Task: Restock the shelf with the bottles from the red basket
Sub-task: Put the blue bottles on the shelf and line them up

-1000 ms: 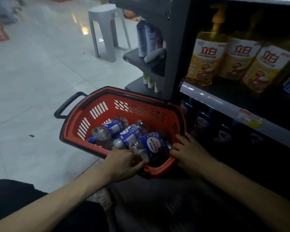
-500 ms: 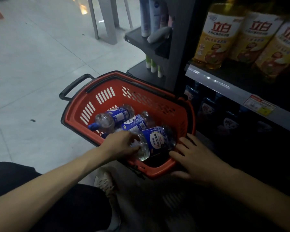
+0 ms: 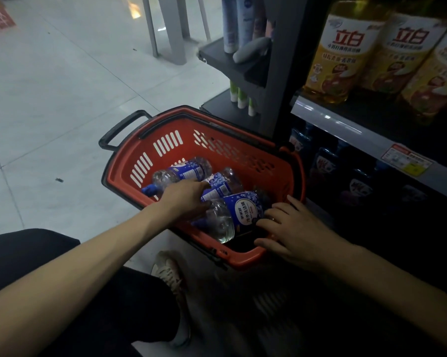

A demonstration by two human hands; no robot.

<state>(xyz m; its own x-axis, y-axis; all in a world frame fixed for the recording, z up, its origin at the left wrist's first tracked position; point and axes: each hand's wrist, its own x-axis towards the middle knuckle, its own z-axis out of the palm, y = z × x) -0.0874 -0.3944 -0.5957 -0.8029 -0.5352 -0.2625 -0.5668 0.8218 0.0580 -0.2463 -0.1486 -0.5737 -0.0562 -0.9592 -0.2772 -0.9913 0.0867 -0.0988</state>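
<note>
Basket edges: the red basket [image 3: 163, 146] stands on the floor, its right rim close against the shelf [image 3: 346, 127]; a black handle [image 3: 122, 130] juts from its far left end.
Open room: pale tiled floor [image 3: 62, 99] spreads left of the basket; grey stool [image 3: 176, 34] legs stand beyond it.
Bottles: three clear, blue-labelled ones lie in the basket: far bottle [image 3: 183, 171], middle bottle [image 3: 222, 184], nearest bottle [image 3: 243, 212].
Left hand [image 3: 183, 199]: inside the basket, fingers and thumb curled round the middle bottle's neck end.
Right hand [image 3: 294, 230]: on the basket's near right rim, fingers spread, holding nothing, tips at the nearest bottle.
Writing: yellow bottles [image 3: 343, 55] above the basket read "立白" in red; a price tag [image 3: 407, 161] is too small to read.
</note>
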